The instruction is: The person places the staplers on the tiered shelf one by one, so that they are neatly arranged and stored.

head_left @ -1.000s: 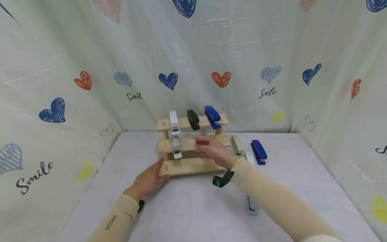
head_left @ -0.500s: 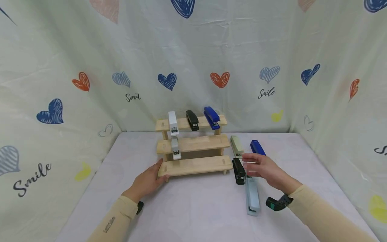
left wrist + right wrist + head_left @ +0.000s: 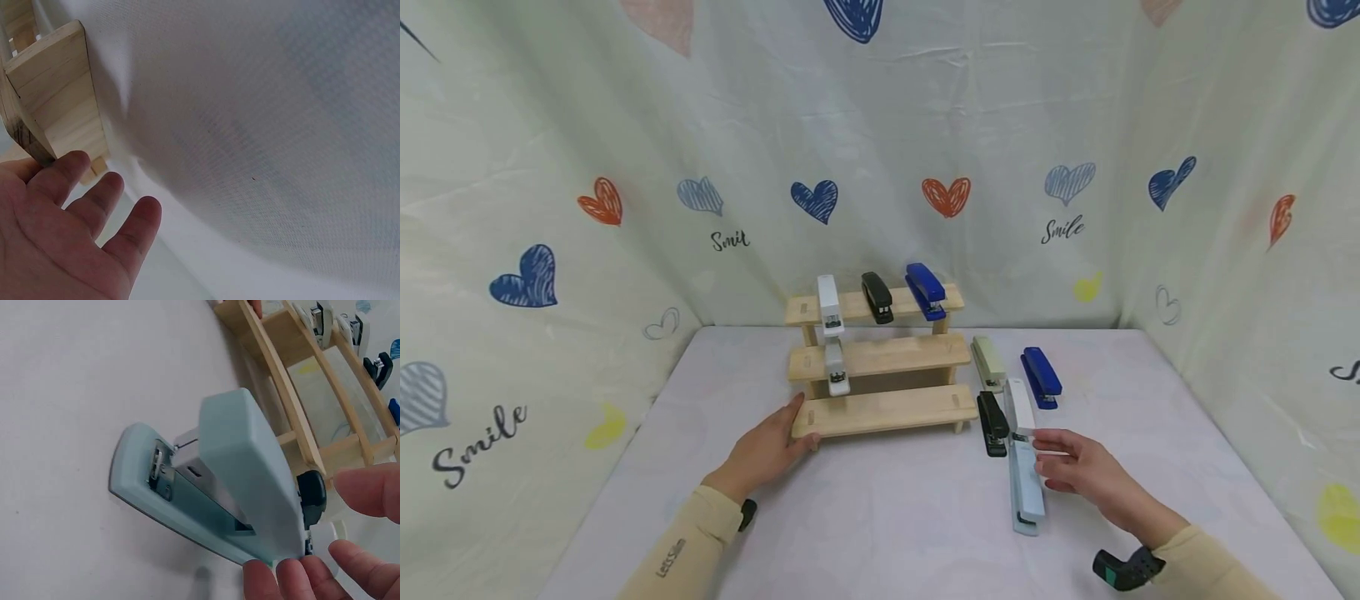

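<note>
My left hand holds the left end of the lowest board of a three-tier wooden rack; in the left wrist view its other fingers extend past the board's corner. On the right, my right hand is beside a light blue stapler, its fingertips right at the stapler's side. The right wrist view has this stapler lying on its base, with the thumb apart from it. Just behind it are a white stapler and a black stapler.
A pale green stapler and a blue stapler lie farther back on the white table. White, black and blue staplers stand on the top tier, a light grey stapler on the middle one. A printed curtain encloses the table.
My right hand has moved from in front of the rack, rightward and then toward me, to the light blue stapler. The left hand has stayed on the rack.
</note>
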Available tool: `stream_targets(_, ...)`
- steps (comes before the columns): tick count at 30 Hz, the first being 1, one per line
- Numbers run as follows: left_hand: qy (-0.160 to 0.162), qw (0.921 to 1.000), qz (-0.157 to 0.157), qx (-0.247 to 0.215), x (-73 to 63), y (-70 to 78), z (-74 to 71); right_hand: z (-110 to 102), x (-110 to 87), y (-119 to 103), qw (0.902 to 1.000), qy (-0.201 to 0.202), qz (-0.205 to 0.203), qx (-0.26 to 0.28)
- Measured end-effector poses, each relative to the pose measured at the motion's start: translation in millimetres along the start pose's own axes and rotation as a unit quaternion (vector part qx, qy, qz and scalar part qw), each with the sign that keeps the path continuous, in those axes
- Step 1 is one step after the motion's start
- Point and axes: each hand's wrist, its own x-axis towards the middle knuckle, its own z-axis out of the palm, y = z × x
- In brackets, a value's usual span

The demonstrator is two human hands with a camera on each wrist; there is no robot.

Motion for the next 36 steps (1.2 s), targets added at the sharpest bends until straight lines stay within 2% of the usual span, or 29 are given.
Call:
stream_targets(10,0.0,1.0,0.002,-0.004,0.3,1.4,-1.7,20,-1.0,8,0.9989,0.032,0.031,-0.016)
stream_targets(23,0.0,1.0,0.002,-0.002,0.1,2.0,-2.0,31,-1.9,9,0.9968,0.062,0.043,-0.024)
stream_targets(36,0.0,1.0,0.002,-0.002,-0.1,1.6,-0.9,33,-1.1,9,0.9966,0.058,0.059,0.001)
